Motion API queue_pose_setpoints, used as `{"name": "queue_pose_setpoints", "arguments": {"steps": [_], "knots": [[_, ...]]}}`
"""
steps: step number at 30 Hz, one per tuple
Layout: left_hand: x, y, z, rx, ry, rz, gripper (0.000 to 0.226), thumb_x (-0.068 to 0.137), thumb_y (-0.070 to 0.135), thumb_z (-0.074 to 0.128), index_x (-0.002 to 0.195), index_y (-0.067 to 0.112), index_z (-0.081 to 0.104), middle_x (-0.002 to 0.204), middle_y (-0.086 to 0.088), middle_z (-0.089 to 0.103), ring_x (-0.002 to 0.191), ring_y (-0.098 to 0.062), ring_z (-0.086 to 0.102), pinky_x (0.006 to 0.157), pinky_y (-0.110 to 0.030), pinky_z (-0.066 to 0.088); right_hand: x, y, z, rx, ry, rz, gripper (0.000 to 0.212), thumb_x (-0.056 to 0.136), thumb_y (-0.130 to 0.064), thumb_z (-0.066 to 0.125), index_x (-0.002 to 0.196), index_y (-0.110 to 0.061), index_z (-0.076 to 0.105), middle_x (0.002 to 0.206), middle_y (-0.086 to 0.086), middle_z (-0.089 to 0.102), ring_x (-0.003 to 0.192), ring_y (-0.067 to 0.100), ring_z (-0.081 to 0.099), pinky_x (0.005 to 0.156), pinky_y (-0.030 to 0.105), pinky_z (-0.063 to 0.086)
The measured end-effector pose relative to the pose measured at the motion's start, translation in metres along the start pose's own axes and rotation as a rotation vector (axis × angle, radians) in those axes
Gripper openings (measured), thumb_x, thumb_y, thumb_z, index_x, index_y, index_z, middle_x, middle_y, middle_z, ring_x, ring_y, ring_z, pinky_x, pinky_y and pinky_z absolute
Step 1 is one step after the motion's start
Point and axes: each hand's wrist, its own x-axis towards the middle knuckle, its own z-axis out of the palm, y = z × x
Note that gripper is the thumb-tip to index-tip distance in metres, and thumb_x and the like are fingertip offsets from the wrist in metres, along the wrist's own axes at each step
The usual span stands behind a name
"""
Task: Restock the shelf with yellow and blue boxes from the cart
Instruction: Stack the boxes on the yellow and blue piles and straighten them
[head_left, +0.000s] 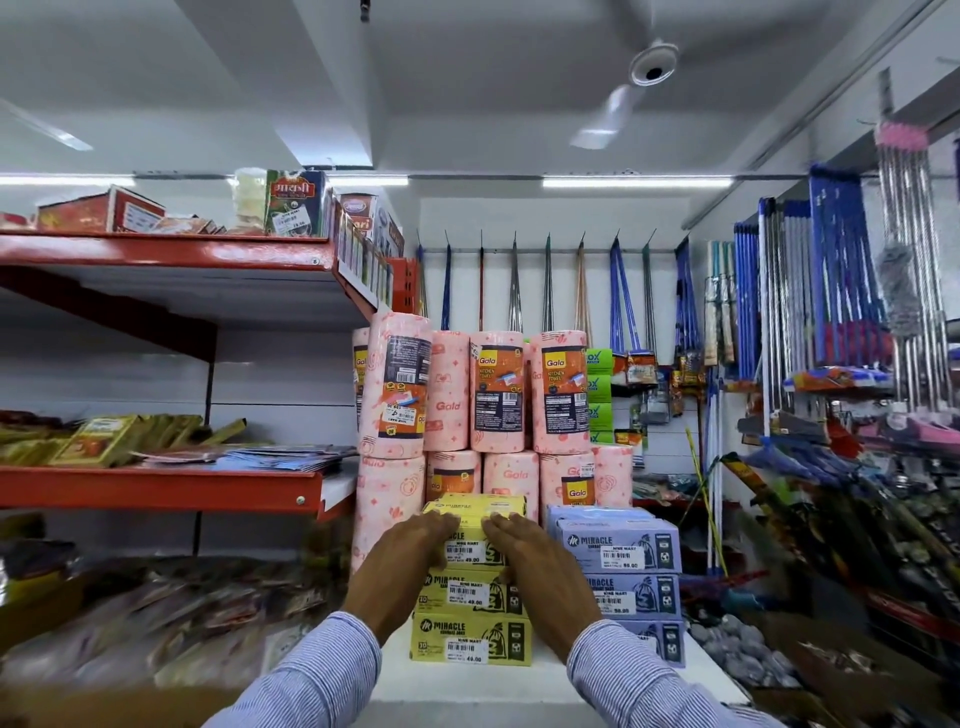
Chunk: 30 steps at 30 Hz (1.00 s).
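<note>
Now both hands (467, 566) lie flat, fingers spread, on the top yellow Miracle box (475, 512).

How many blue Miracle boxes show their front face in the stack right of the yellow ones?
3: the top blue box, the middle blue box beneath it, and the bottom blue box, partly behind the right hand. More may sit behind.

blurred: lower-left shelf goods (156, 623) | hidden: top yellow box (480, 525) front, behind hands

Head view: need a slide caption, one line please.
Both hands press the top yellow box onto its stack.
</note>
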Motion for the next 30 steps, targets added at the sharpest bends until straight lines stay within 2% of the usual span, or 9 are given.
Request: {"name": "queue_pose_setpoints", "arguments": {"steps": [5,8,11,14,17,19,22,25,30], "knots": [[-0.002,0.000,0.003,0.092,0.038,0.047,0.044,0.088,0.012,0.066,0.128,0.024,0.054,0.124,-0.003,0.066,0.104,-0.017,0.063,0.090,-0.031,0.055,0.000,0.003,0.009,-0.042,0.008,-0.032,0.060,0.094,-0.011,0.057,0.146,-0.016,0.029,0.154,0.006,0.032,0.142,0.024,0.024,0.113,0.039,0.027],[-0.005,0.008,0.007,0.173,0.087,0.125,0.053,0.083,0.024,0.074,0.132,0.017,0.054,0.139,-0.006,0.057,0.131,-0.026,0.050,0.110,-0.040,0.030,-0.007,0.021,0.016,-0.156,0.057,-0.066,0.069,0.087,-0.028,0.068,0.144,-0.015,0.032,0.151,0.010,0.036,0.140,0.029,0.031,0.112,0.042,0.027],[0.004,0.031,0.010,0.225,0.143,0.244,0.056,0.078,0.025,0.079,0.128,0.014,0.058,0.133,-0.007,0.062,0.127,-0.025,0.054,0.108,-0.041,0.029,-0.021,0.043,0.004,-0.275,0.103,-0.080,0.067,0.090,-0.031,0.063,0.145,-0.012,0.029,0.153,0.013,0.032,0.140,0.032,0.027,0.113,0.047,0.027],[0.018,0.061,0.023,0.188,0.144,0.320,0.053,0.083,0.023,0.075,0.130,0.012,0.056,0.135,-0.009,0.060,0.129,-0.025,0.052,0.111,-0.038,0.024,-0.038,0.071,-0.010,-0.349,0.088,-0.029,0.071,0.090,-0.026,0.062,0.147,-0.012,0.023,0.155,0.012,0.027,0.142,0.033,0.022,0.115,0.051,0.025],[0.029,0.089,0.038,0.115,0.081,0.331,0.050,0.093,0.024,0.061,0.139,0.012,0.046,0.146,-0.009,0.049,0.138,-0.024,0.040,0.116,-0.031,0.014,-0.054,0.099,-0.020,-0.302,0.107,0.062,0.077,0.087,-0.031,0.068,0.147,-0.016,0.023,0.154,0.008,0.031,0.142,0.031,0.021,0.118,0.047,0.015],[0.036,0.105,0.047,0.072,0.049,0.325,0.050,0.096,0.025,0.055,0.143,0.013,0.039,0.152,-0.009,0.041,0.142,-0.023,0.032,0.117,-0.028,0.009,-0.059,0.115,-0.026,-0.277,0.093,0.102,0.080,0.082,-0.035,0.073,0.145,-0.016,0.027,0.152,0.010,0.035,0.141,0.034,0.024,0.115,0.049,0.023],[0.044,0.121,0.058,0.070,0.006,0.292,0.052,0.097,0.024,0.053,0.145,0.014,0.036,0.154,-0.008,0.037,0.143,-0.023,0.029,0.119,-0.032,0.014,-0.062,0.131,-0.031,-0.193,0.039,0.147,0.080,0.084,-0.029,0.072,0.147,-0.019,0.024,0.154,0.011,0.030,0.141,0.039,0.021,0.106,0.054,0.038],[0.045,0.125,0.066,0.057,-0.027,0.234,0.048,0.094,0.018,0.057,0.139,0.015,0.044,0.145,-0.008,0.049,0.134,-0.024,0.042,0.111,-0.035,0.033,-0.063,0.137,-0.032,-0.082,-0.021,0.162,0.074,0.094,-0.024,0.060,0.150,-0.025,0.012,0.160,0.002,0.012,0.145,0.030,0.007,0.107,0.046,0.040],[0.047,0.128,0.068,0.004,-0.010,0.218,0.037,0.093,0.015,0.058,0.129,0.020,0.053,0.133,-0.004,0.061,0.118,-0.019,0.057,0.095,-0.029,0.047,-0.062,0.143,-0.031,-0.040,0.020,0.132,0.068,0.094,-0.016,0.056,0.150,-0.022,0.017,0.159,0.003,0.016,0.144,0.028,0.010,0.107,0.047,0.040]]}}
